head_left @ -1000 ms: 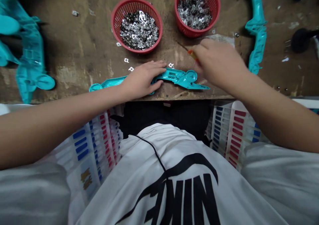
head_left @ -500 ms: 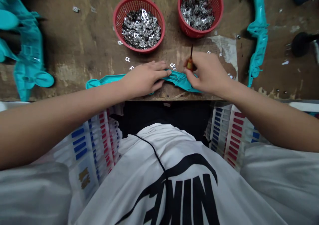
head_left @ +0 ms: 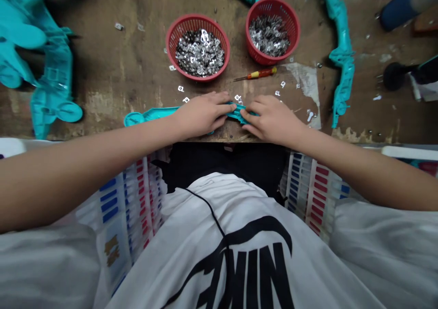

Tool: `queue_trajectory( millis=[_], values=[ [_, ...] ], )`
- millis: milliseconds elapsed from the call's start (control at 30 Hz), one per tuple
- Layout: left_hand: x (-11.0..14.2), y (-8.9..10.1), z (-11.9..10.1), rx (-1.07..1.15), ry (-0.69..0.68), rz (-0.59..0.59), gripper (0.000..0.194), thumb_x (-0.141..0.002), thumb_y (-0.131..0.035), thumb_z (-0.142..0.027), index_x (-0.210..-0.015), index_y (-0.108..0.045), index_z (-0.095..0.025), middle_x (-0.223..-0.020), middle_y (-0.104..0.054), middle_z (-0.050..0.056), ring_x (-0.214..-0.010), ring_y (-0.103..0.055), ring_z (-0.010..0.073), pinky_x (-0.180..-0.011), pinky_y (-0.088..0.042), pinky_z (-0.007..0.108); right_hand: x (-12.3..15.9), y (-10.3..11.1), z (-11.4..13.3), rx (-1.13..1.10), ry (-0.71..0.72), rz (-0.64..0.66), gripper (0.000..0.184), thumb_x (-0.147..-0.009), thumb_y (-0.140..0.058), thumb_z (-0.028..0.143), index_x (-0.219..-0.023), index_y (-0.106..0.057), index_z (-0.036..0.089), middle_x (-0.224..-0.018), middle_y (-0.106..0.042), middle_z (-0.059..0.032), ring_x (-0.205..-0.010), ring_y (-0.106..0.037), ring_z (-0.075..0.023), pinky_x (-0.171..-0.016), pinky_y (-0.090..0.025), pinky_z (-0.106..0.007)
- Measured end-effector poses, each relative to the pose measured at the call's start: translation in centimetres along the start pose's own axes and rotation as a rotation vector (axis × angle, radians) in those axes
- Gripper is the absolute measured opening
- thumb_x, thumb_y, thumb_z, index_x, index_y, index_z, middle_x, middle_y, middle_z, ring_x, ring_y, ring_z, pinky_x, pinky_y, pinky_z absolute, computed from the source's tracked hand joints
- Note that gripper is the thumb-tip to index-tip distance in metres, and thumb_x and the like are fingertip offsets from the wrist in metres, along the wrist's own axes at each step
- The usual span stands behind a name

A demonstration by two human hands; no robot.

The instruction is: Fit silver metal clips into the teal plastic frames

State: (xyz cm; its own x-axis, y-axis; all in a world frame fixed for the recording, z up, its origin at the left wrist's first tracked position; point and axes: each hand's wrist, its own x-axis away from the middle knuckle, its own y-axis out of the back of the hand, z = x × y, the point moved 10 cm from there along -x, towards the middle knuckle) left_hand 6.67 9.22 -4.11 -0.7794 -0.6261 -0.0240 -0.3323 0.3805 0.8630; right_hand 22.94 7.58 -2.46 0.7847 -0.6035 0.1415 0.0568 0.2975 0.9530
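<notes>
A long teal plastic part (head_left: 157,113) lies along the table's front edge. My left hand (head_left: 201,112) rests over its middle, fingers closed on it. At the part's right end, my right hand (head_left: 270,117) grips it between thumb and fingers. Between my hands a short stretch of ribbed teal plastic shows; the rest there is hidden under my fingers. Just beyond my right hand, a small screwdriver (head_left: 262,73) with an orange and yellow handle lies on the wood. Small metal clips (head_left: 238,98) are scattered close to my fingertips.
Two red baskets, the left one (head_left: 198,77) and the right one (head_left: 272,61), hold many small metal pieces. Larger teal parts (head_left: 56,85) are piled at left. Another teal part (head_left: 343,67) lies at right, near a black round-ended object (head_left: 393,77). Plastic crates (head_left: 112,227) flank my lap.
My right hand has let go of the screwdriver, which now lies by the right basket, and has come onto the teal part. My left hand stays on the part. The view has shifted slightly.
</notes>
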Motion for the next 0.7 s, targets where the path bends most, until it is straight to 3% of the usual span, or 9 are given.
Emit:
queue_trajectory(
  millis=[133, 233, 333, 400, 467, 533, 600, 633, 700],
  values=[
    [-0.4, -0.1, -0.4, -0.086, -0.001, 0.026, 0.054, -0.124, -0.060, -0.020, -0.171, -0.086, -0.016, -0.182, -0.079, 0.024, -0.175, -0.075, 0.0406, -0.148, -0.063, 0.063, 0.2, -0.5, 0.1, -0.100, -0.060, -0.048, 0.051, -0.118, -0.082, 0.037, -0.166, -0.086, 0.018, -0.166, -0.076, -0.0301, -0.154, -0.067, -0.0518, -0.132, -0.060, -0.073],
    [-0.1, 1.5, -2.2, -0.272, -0.002, -0.015, 0.041, -0.124, -0.069, -0.024, -0.156, -0.094, -0.020, -0.169, -0.088, 0.021, -0.166, -0.080, 0.0432, -0.141, -0.067, 0.066, -0.8, -1.2, 0.2, -0.190, -0.212, -0.099, 0.064, -0.113, -0.081, 0.025, -0.177, -0.075, 0.018, -0.178, -0.067, -0.0313, -0.160, -0.067, -0.0521, -0.137, -0.059, -0.074],
    [1.4, 5.1, -7.5, -0.412, -0.118, -0.189, 0.022, -0.122, -0.080, -0.028, -0.126, -0.099, -0.018, -0.159, -0.091, 0.024, -0.156, -0.084, 0.0451, -0.134, -0.071, 0.065, -0.8, -1.1, 1.0, -0.193, -0.255, -0.073, 0.070, -0.114, -0.076, 0.029, -0.182, -0.065, 0.015, -0.166, -0.073, -0.0322, -0.151, -0.070, -0.0533, -0.130, -0.063, -0.076],
    [3.2, 7.6, -12.6, -0.389, -0.327, -0.325, 0.021, -0.124, -0.081, -0.027, -0.112, -0.098, -0.021, -0.146, -0.095, 0.018, -0.144, -0.088, 0.0373, -0.131, -0.072, 0.056, 1.4, 0.9, 0.1, -0.180, -0.252, -0.130, 0.070, -0.116, -0.073, 0.039, -0.182, -0.063, 0.018, -0.159, -0.075, -0.0299, -0.146, -0.073, -0.0527, -0.128, -0.064, -0.076],
    [5.1, 9.6, -16.7, -0.337, -0.521, -0.428, 0.028, -0.126, -0.078, -0.026, -0.105, -0.095, -0.025, -0.130, -0.096, 0.009, -0.130, -0.088, 0.0291, -0.126, -0.071, 0.047, 5.7, 4.5, -3.5, -0.136, -0.343, -0.302, 0.073, -0.117, -0.070, 0.053, -0.183, -0.061, 0.022, -0.164, -0.073, -0.0300, -0.154, -0.071, -0.0554, -0.133, -0.060, -0.080],
    [6.0, 10.6, -18.7, -0.291, -0.646, -0.477, 0.035, -0.126, -0.075, -0.022, -0.097, -0.093, -0.027, -0.114, -0.094, 0.004, -0.113, -0.087, 0.0240, -0.119, -0.069, 0.043, 11.5, 8.2, -9.5, -0.077, -0.567, -0.495, 0.090, -0.112, -0.070, 0.070, -0.190, -0.055, 0.027, -0.175, -0.067, -0.0327, -0.167, -0.064, -0.0622, -0.142, -0.048, -0.088],
    [6.0, 10.5, -18.7, -0.270, -0.701, -0.483, 0.034, -0.122, -0.080, -0.019, -0.091, -0.091, -0.026, -0.100, -0.089, 0.002, -0.098, -0.083, 0.0226, -0.113, -0.068, 0.044, 16.9, 10.1, -15.8, -0.060, -0.849, -0.595, 0.099, -0.103, -0.068, 0.087, -0.188, -0.060, 0.038, -0.175, -0.067, -0.0356, -0.169, -0.060, -0.0683, -0.139, -0.043, -0.089],
    [5.7, 10.1, -18.2, -0.269, -0.707, -0.476, 0.031, -0.119, -0.085, -0.019, -0.089, -0.091, -0.026, -0.095, -0.087, 0.002, -0.093, -0.081, 0.0228, -0.110, -0.067, 0.045, 18.9, 10.5, -18.4, -0.052, -0.980, -0.624, 0.103, -0.094, -0.068, 0.095, -0.180, -0.067, 0.038, -0.167, -0.069, -0.0399, -0.164, -0.061, -0.0735, -0.135, -0.041, -0.093],
    [4.9, 9.1, -16.8, -0.271, -0.699, -0.455, 0.027, -0.112, -0.095, -0.020, -0.086, -0.090, -0.025, -0.087, -0.085, 0.002, -0.086, -0.076, 0.0232, -0.105, -0.064, 0.046, 20.2, 10.5, -21.8, -0.044, -1.104, -0.621, 0.108, -0.077, -0.071, 0.106, -0.156, -0.079, 0.032, -0.150, -0.074, -0.0447, -0.149, -0.067, -0.0788, -0.124, -0.041, -0.099]
  ],
)
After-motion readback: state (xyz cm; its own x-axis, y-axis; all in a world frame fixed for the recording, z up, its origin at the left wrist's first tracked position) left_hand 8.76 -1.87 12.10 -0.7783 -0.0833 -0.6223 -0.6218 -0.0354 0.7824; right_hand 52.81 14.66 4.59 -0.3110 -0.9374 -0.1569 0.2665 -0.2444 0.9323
